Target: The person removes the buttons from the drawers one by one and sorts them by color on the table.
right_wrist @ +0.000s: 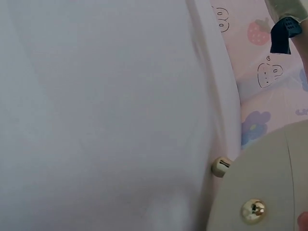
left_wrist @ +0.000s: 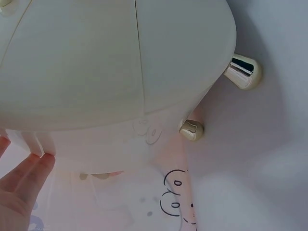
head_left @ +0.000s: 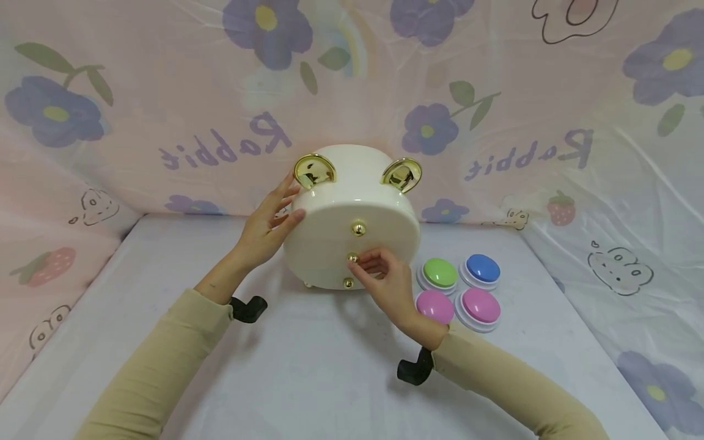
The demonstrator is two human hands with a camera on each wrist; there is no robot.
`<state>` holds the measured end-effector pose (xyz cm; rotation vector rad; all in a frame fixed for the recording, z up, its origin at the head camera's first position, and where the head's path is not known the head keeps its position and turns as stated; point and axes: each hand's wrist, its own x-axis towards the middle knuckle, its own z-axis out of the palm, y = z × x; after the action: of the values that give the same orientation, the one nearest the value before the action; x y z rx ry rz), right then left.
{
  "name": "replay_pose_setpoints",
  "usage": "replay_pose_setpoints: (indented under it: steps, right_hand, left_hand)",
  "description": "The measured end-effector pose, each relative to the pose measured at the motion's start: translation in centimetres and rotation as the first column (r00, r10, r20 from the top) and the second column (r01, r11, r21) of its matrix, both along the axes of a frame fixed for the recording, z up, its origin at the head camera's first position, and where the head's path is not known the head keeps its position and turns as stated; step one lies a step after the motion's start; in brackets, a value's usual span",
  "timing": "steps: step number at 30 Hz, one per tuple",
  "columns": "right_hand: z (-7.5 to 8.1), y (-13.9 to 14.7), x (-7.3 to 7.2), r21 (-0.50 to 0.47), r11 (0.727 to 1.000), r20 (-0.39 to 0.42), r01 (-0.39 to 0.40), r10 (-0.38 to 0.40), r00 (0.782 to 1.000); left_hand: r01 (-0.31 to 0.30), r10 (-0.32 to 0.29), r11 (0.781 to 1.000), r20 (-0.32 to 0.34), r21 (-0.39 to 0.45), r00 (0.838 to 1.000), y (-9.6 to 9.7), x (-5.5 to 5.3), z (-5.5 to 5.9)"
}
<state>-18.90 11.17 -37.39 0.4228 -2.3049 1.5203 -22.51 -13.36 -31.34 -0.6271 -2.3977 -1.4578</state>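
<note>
A rounded glossy white drawer box (head_left: 330, 241) stands on the table, with two gold ears on top and three gold knobs down its front. Thin seams cross the front in the left wrist view, where two short gold feet (left_wrist: 191, 130) also show. My left hand (head_left: 269, 223) rests against the box's left side below the gold ear (head_left: 315, 171), fingers fairly straight, thumb at the front edge. Its fingertips (left_wrist: 45, 158) touch the white wall. With thumb and forefinger, my right hand (head_left: 387, 281) pinches the middle knob (head_left: 352, 258). The lowest knob (right_wrist: 253, 211) is just below it.
Right of the box sit four-coloured-top round push buttons: green (head_left: 440, 272), blue (head_left: 483, 268) and two pink, one pink button (head_left: 434, 307) partly behind my right wrist. A flower-printed cloth (head_left: 341, 104) rises behind the white tabletop (head_left: 308, 379). Black wrist mounts (head_left: 415, 368) jut from both sleeves.
</note>
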Motion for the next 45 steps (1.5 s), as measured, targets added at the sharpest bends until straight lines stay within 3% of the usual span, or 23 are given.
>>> replay_pose_setpoints:
  steps: [19, 29, 37, 41, 45]
  right_hand:
    - [-2.8, 0.5, 1.1, 0.110, 0.993, 0.104, 0.032, -0.043, 0.994]
    - [-4.4, 0.3, 0.8, 0.051, 0.998, 0.151, 0.031, -0.038, 0.988]
    - [-5.4, -0.3, 0.5, -0.044, 0.999, 0.118, 0.023, -0.018, 0.993]
    - [-5.3, -0.8, 0.7, -0.084, 0.994, 0.131, 0.065, -0.053, 0.990]
    - [-4.1, -1.7, 1.4, -0.111, 0.989, 0.139, 0.095, -0.080, 0.987]
  left_hand:
    - [0.003, -0.003, 1.000, -0.006, -0.020, 1.000, -0.2, 0.1, 0.0]
    - [-0.001, 0.001, 1.000, -0.012, -0.010, 1.000, 0.0, 0.1, 0.1]
    - [0.001, -0.001, 1.000, -0.014, 0.002, 1.000, 0.1, 0.1, 0.0]
    - [0.009, -0.009, 1.000, -0.012, 0.006, 1.000, 0.1, 0.0, -0.2]
    - [0.007, -0.007, 1.000, -0.012, 0.004, 1.000, 0.0, -0.1, -0.3]
